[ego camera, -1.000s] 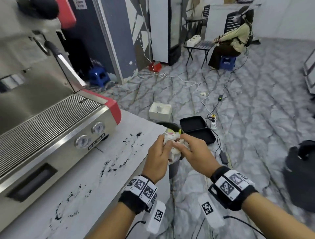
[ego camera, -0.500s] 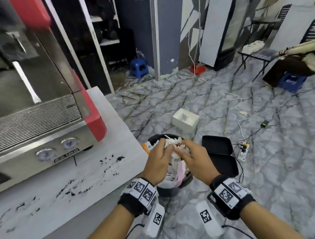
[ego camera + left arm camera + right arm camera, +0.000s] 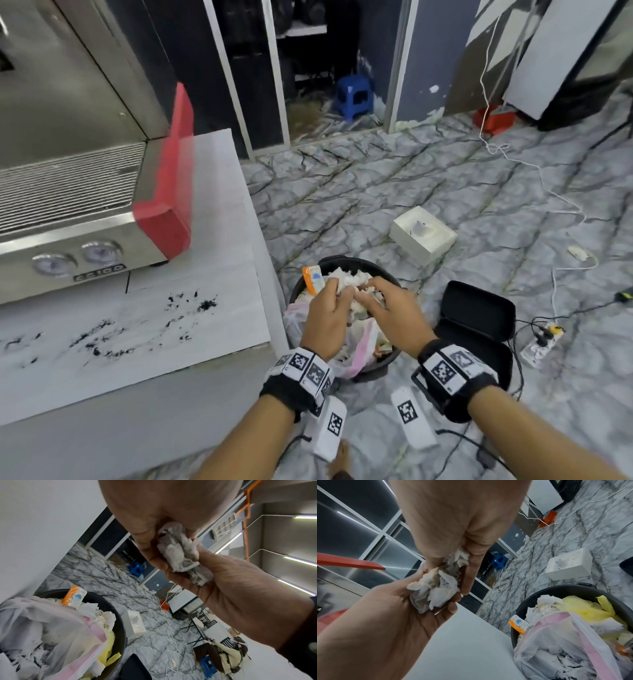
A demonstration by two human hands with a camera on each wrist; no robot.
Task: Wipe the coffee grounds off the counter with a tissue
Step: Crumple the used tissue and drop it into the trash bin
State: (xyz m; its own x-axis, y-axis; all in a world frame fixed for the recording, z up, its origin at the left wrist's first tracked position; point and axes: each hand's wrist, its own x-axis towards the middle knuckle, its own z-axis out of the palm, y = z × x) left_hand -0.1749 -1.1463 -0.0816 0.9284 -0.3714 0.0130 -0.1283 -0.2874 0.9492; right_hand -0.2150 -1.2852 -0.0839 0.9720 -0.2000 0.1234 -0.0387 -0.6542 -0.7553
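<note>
Both forearms reach forward and down, meeting above a black waste bin [image 3: 346,263] that stands on the floor just beside the tabletop [image 3: 219,212]. The left hand [image 3: 325,318] and the right hand [image 3: 394,318] are knuckles-up in the head view, fingertips turned toward each other. Between them is a crumpled tissue [image 3: 181,551], greyed and stained; the fingers of both hands curl round it and pinch it from opposite sides, as the two wrist views show [image 3: 436,592]. The wad hangs over the bin's mouth, clear of the rubbish inside.

From the head view the tissue is mostly hidden by the hands and hard to separate from the white paper heaped in the bin. The bin holds a pale plastic bag [image 3: 565,635] and an orange-and-white carton [image 3: 74,596].

Dark coffee grounds [image 3: 191,305] lie scattered on the tabletop in front of the espresso machine [image 3: 85,205], whose left part is cut off by the frame edge.
</note>
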